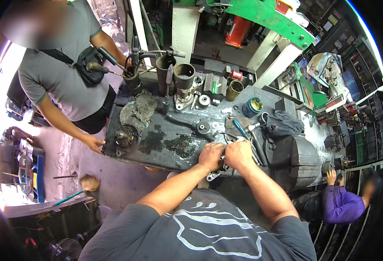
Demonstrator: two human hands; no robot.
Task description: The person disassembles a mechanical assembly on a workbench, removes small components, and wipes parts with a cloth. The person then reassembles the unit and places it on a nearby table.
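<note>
At the front edge of the dark workbench, my two hands are close together over a silver metal casting. My left hand is closed, its fingers curled toward a small shiny metal piece between the hands. Beside it, my right hand makes a fist. What each hand grips is hidden by the fingers. Just beyond them lie a round metal part with a dark arm and a blue-handled screwdriver. Long dark-handled tools lie to the right of my right hand.
Metal cylinders, a blue tin of grease and a red spool stand along the back. A greasy hub part and rag lie left. One person stands left; another in purple is at right.
</note>
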